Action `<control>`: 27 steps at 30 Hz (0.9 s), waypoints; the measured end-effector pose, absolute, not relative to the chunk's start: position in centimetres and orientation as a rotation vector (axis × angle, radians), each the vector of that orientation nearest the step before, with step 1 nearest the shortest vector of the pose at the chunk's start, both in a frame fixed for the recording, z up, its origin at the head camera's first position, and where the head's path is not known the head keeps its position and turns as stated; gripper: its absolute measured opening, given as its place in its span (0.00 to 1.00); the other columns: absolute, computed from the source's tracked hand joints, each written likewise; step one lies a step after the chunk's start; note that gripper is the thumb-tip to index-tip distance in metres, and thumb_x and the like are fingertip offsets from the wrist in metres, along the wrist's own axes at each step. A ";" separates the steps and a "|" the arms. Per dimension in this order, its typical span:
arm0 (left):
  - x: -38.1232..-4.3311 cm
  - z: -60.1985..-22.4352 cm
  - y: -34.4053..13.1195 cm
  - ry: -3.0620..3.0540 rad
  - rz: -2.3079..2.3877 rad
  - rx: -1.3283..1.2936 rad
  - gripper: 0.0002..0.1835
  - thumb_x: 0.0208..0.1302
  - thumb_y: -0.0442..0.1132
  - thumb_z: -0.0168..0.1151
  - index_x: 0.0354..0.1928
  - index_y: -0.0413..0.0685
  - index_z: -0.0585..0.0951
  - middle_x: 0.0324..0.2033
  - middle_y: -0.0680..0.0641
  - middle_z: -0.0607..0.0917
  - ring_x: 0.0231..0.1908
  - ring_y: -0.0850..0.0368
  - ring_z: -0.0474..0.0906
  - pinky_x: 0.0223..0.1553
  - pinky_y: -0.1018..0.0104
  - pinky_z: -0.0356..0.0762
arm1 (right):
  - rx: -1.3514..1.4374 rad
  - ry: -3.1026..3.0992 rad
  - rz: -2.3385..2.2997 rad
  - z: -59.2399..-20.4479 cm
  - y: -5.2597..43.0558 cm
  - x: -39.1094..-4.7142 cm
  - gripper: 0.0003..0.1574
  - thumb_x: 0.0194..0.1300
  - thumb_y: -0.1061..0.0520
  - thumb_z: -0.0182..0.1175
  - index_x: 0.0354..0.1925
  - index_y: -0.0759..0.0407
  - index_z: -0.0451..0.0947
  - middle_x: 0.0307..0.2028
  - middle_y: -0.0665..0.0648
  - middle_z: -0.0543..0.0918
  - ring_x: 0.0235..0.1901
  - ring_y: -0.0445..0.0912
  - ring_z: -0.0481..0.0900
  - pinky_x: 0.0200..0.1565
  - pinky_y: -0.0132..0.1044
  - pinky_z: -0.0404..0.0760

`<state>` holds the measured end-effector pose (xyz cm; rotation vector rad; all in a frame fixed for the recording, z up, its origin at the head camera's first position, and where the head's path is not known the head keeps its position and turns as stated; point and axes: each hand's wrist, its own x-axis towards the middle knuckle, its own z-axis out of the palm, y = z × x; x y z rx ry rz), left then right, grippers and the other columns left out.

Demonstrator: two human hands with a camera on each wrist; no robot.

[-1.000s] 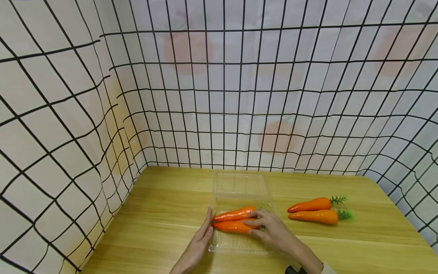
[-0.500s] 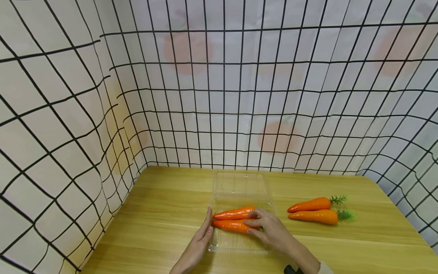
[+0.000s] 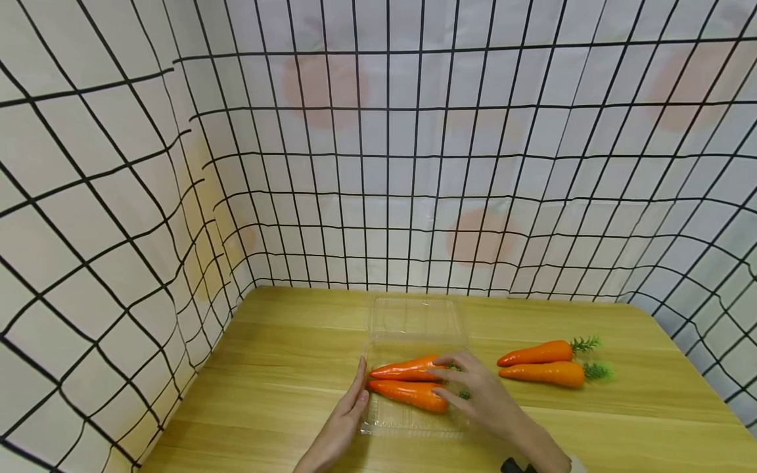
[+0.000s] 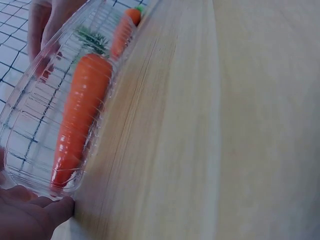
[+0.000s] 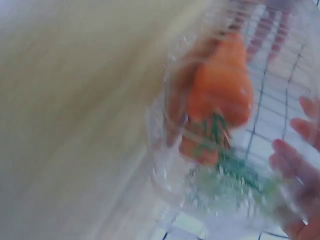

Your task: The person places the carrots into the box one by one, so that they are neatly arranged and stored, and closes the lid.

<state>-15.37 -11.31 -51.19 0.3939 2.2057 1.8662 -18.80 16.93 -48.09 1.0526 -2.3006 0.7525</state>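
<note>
Two orange carrots with green tops, a rear one (image 3: 408, 368) and a front one (image 3: 414, 395), lie side by side in a clear plastic clamshell box (image 3: 408, 424). Their tips point left, and the lid (image 3: 416, 316) is folded back flat behind. My left hand (image 3: 349, 407) rests against the box's left end with fingers straight; the left wrist view shows its thumb (image 4: 57, 212) at the corner. Over the green tops, my right hand (image 3: 479, 391) has its fingers spread apart and grips nothing. The right wrist view is blurred but shows its fingers (image 5: 290, 160) near the leafy end.
Two more carrots, a rear one (image 3: 535, 353) and a front one (image 3: 543, 374), lie on the wooden table (image 3: 284, 355) to the right of the box. A white cloth with black grid lines (image 3: 355, 230) walls the table at the back and sides.
My right hand has let go of the front carrot and moved slightly right, fingers spreading. The front carrot's thick end has swung toward me. The left hand has stayed put.
</note>
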 end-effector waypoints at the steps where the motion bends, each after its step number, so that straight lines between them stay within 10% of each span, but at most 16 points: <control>1: -15.4 -51.2 -11.3 2.205 1.867 0.395 0.33 0.86 0.40 0.34 0.83 0.51 0.34 0.82 0.39 0.32 0.81 0.35 0.27 0.78 0.34 0.30 | 1.041 -2.297 0.746 -47.9 17.2 -18.8 0.22 0.53 0.60 0.79 0.48 0.55 0.89 0.48 0.54 0.86 0.45 0.45 0.82 0.38 0.27 0.84; 16: -15.3 -51.1 -11.3 2.213 1.859 0.389 0.33 0.86 0.40 0.34 0.83 0.52 0.35 0.82 0.39 0.32 0.80 0.33 0.28 0.77 0.33 0.30 | 0.795 -2.379 0.690 -47.2 22.9 -18.2 0.33 0.55 0.63 0.77 0.60 0.52 0.84 0.55 0.54 0.84 0.51 0.50 0.82 0.39 0.37 0.89; 27: -15.3 -51.1 -11.3 2.219 1.850 0.388 0.33 0.86 0.40 0.34 0.83 0.52 0.35 0.82 0.39 0.33 0.80 0.33 0.28 0.77 0.32 0.30 | 0.679 -2.422 0.645 -47.8 26.9 -18.0 0.32 0.54 0.64 0.78 0.58 0.53 0.85 0.56 0.54 0.83 0.55 0.45 0.77 0.47 0.20 0.79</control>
